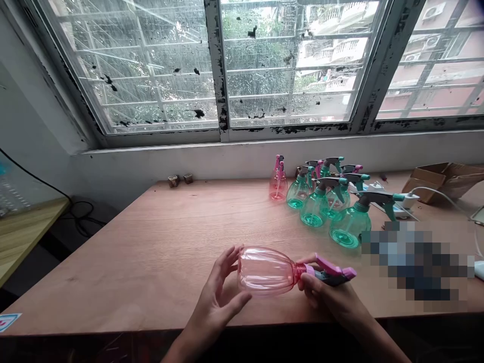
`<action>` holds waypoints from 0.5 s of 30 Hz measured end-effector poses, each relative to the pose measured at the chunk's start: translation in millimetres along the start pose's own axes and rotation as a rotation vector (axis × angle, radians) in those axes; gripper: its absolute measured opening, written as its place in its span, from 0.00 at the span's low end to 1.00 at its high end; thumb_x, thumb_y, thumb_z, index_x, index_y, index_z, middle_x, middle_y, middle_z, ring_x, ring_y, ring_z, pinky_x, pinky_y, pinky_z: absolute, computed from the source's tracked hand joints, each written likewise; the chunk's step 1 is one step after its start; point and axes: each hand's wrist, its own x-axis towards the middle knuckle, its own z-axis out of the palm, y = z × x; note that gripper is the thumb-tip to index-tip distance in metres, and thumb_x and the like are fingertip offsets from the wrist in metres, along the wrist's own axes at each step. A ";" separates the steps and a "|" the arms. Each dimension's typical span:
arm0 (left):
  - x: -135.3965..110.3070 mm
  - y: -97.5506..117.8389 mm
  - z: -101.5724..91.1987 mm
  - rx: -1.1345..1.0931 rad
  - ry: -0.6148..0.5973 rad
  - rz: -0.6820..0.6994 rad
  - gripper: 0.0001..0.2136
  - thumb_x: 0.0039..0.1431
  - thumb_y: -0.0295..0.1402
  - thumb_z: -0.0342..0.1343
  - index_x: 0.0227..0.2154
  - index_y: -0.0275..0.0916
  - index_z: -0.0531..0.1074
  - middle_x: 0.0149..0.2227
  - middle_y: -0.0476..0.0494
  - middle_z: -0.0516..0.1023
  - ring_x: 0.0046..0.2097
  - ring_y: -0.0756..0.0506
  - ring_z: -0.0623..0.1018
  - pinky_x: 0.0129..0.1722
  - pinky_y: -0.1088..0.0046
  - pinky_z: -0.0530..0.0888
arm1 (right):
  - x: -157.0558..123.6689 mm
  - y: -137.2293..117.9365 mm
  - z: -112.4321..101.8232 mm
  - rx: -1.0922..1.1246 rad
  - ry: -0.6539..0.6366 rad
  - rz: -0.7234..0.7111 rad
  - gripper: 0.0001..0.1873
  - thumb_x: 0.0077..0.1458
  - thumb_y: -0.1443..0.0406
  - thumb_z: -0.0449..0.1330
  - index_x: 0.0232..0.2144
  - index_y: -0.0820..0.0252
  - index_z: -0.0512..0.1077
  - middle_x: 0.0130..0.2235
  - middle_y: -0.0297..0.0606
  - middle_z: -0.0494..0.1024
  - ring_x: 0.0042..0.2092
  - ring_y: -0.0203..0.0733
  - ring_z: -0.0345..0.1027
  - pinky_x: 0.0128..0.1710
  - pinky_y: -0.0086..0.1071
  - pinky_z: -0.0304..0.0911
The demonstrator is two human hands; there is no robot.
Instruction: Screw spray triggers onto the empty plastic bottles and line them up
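A clear pink spray bottle [266,270] lies sideways in the air just above the table's front part, its base to the left and its pink and dark grey spray head [333,272] to the right. My right hand [321,292] is closed around the neck, just below the head. At the base end, my left hand [217,290] is open, thumb and fingers spread around the bottom edge; whether it touches the plastic I cannot tell. Behind, to the right, several green spray bottles [350,227] stand grouped with a pink spray bottle [278,184].
The wooden table [151,262] runs back to a wall under barred windows. An opened cardboard box [425,184] and a white power strip [403,209] with cables sit at the right. Two small brown blocks [173,181] lie at the back. A blurred patch hides part of the right side.
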 end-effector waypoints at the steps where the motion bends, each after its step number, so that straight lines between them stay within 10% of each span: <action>1: -0.6 1.0 0.0 0.058 -0.023 0.032 0.34 0.63 0.33 0.63 0.67 0.58 0.54 0.71 0.44 0.59 0.71 0.34 0.60 0.69 0.52 0.60 | 0.5 0.2 -0.6 0.015 0.009 0.005 0.16 0.55 0.54 0.70 0.38 0.60 0.76 0.25 0.33 0.79 0.19 0.31 0.63 0.19 0.26 0.50; 10: -0.3 3.2 -1.4 0.042 -0.070 -0.016 0.38 0.62 0.38 0.64 0.69 0.58 0.51 0.75 0.47 0.43 0.73 0.32 0.53 0.71 0.50 0.56 | -0.1 -4.6 1.9 0.020 -0.001 0.025 0.17 0.54 0.55 0.71 0.37 0.60 0.74 0.25 0.33 0.78 0.19 0.31 0.61 0.19 0.26 0.49; 15: 7.4 7.8 -0.2 0.044 -0.041 -0.125 0.29 0.63 0.43 0.62 0.65 0.49 0.64 0.73 0.43 0.54 0.73 0.32 0.53 0.71 0.50 0.54 | -0.5 -6.1 2.4 -0.012 0.015 0.031 0.17 0.54 0.55 0.71 0.37 0.60 0.74 0.25 0.33 0.78 0.19 0.31 0.61 0.19 0.26 0.51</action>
